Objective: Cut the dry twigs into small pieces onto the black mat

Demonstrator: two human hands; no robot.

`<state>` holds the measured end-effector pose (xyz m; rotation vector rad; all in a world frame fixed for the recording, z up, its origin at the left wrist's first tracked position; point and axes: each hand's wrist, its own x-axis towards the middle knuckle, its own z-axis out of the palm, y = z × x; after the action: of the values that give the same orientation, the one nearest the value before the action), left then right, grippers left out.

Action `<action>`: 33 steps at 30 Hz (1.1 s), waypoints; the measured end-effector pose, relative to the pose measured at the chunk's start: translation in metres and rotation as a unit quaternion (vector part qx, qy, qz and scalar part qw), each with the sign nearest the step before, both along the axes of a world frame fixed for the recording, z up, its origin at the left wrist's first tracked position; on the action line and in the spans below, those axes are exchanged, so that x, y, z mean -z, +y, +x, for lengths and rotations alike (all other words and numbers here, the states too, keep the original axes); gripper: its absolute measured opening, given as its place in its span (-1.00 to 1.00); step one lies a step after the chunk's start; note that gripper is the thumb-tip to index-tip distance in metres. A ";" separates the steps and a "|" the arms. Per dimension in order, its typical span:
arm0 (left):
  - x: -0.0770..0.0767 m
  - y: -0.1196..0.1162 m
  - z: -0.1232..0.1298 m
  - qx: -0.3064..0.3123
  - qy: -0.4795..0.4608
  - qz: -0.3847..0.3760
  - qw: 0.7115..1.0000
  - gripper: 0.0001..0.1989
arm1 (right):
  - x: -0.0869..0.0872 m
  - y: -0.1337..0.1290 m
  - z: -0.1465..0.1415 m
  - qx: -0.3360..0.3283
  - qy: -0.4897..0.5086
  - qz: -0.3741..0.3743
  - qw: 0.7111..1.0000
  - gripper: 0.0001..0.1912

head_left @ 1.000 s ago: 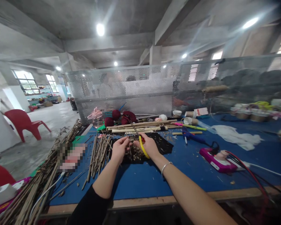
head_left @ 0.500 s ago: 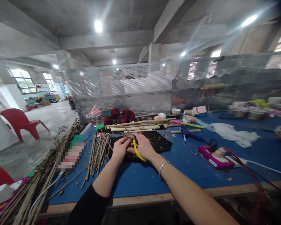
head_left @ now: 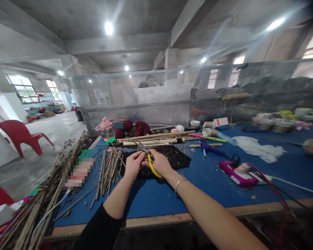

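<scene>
My right hand (head_left: 160, 162) is closed on a pair of yellow-handled scissors (head_left: 153, 168), whose blades point up and away to the left. Close beside it, my left hand (head_left: 133, 165) pinches something near the scissors; what it holds is too small and too covered by the fingers to make out. Both hands are over a black cloth (head_left: 177, 157) strewn with small pale shavings. Just left of the cloth lies a loose pile of cut dry sticks (head_left: 108, 172).
Long dry stalks (head_left: 41, 198) run along the table's left edge. Dark red yarn balls (head_left: 142, 128) and pale rods (head_left: 151, 142) lie at the back, before a perforated metal screen (head_left: 99, 100). To the right are a blue glue gun (head_left: 214, 149), a purple power strip (head_left: 237, 174) and white plastic (head_left: 258, 148).
The scissors' blades have tilted slightly, and their points have shifted a little. My hands stay close together over the black cloth. The whole view has shifted slightly.
</scene>
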<state>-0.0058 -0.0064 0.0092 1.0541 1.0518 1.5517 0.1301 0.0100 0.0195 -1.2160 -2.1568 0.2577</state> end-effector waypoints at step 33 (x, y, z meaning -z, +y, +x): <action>-0.002 0.000 -0.002 -0.030 0.044 -0.054 0.997 -0.63 | 0.001 0.006 0.003 0.053 -0.030 -0.024 0.998 -0.54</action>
<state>-0.0079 -0.0063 0.0109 1.0325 1.2237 1.4891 0.1332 0.0164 0.0184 -1.3770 -2.1400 0.2326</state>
